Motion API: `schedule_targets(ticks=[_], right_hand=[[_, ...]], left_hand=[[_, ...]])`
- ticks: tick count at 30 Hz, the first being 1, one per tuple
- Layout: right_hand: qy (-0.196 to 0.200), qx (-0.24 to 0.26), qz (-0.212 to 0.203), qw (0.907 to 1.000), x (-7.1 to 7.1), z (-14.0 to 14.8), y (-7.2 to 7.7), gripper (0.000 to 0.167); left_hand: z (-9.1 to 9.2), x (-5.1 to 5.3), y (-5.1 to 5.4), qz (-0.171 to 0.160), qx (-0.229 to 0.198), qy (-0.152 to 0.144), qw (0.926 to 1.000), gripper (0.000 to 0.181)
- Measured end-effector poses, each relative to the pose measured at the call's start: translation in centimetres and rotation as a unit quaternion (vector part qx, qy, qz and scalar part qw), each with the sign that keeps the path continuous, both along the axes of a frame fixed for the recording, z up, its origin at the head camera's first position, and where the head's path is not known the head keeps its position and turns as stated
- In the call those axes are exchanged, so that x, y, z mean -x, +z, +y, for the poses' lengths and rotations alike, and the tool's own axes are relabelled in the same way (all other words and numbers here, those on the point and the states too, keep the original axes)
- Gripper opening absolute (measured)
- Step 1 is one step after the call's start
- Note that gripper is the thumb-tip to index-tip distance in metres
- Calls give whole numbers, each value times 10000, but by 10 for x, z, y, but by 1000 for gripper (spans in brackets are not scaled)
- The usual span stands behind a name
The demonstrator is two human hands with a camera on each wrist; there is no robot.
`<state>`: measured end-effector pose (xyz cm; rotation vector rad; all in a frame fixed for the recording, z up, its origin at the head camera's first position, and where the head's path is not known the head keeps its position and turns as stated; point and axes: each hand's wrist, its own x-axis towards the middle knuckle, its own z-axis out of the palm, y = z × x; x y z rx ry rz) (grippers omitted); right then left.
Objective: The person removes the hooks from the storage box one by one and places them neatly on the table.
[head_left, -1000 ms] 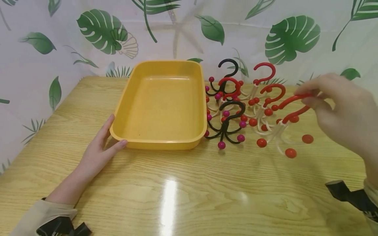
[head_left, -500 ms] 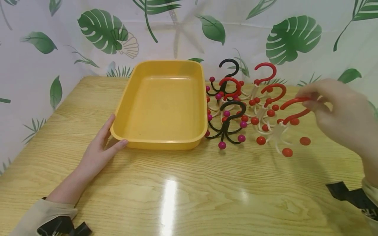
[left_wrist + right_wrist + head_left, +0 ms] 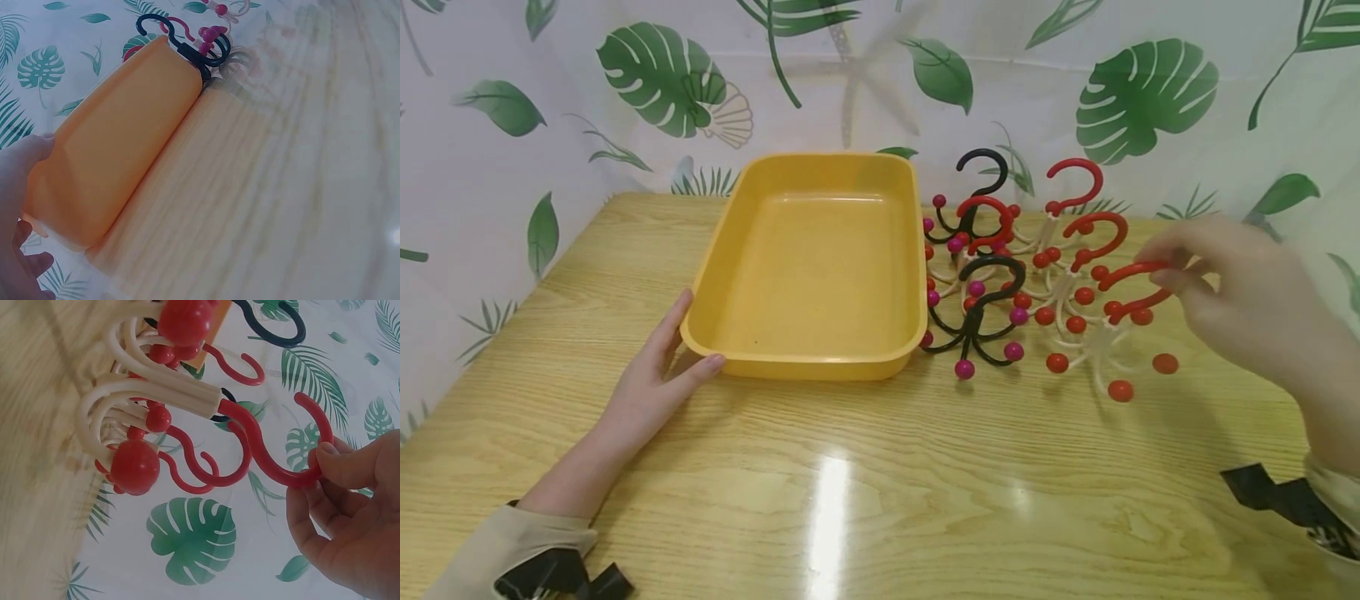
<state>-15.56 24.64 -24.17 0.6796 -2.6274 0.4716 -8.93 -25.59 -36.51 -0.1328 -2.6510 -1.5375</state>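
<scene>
My right hand (image 3: pixel 1240 292) pinches the red hook of a cream multi-arm hook hanger (image 3: pixel 1105 333) between thumb and fingers. The right wrist view shows that grip up close, with the hand (image 3: pixel 359 519) at the hook's curve. Red balls tip the hanger's arms; I cannot tell whether they touch the table. My left hand (image 3: pixel 647 379) rests around the near left corner of a yellow plastic tray (image 3: pixel 820 360). Its thumb lies against the front wall and its extended fingers along the left side. In the left wrist view the tray wall (image 3: pixel 125 144) fills much of the left.
Several similar hangers stand close together right of the tray. Among them are a black one (image 3: pixel 972 321) with magenta balls and a red-hooked one (image 3: pixel 1101 242). A leaf-printed cloth (image 3: pixel 850 83) hangs behind the wooden table (image 3: pixel 925 483).
My right hand has moved left and slightly down with the hanger, bringing it nearer the other hangers. The left hand and tray have stayed put.
</scene>
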Motion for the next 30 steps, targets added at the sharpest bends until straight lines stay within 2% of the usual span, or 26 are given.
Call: schedule_targets(ticks=[6, 9, 19, 25, 30], right_hand=[[284, -2, 239, 9993, 7, -3, -6, 21], [306, 72, 181, 9993, 7, -4, -8, 20], [142, 146, -12, 9998, 4, -3, -15, 19], [-84, 73, -221, 9997, 6, -1, -15, 15], [-108, 88, -302, 9994, 7, -1, -16, 15]], left_hand=[[0, 0, 0, -14, 0, 16, 10000, 82], [0, 0, 0, -57, -6, 49, 10000, 82], [1, 0, 0, -103, -35, 62, 9999, 83], [1, 1, 0, 20, -156, -56, 9999, 85], [0, 1, -1, 9, -155, -58, 9999, 85]])
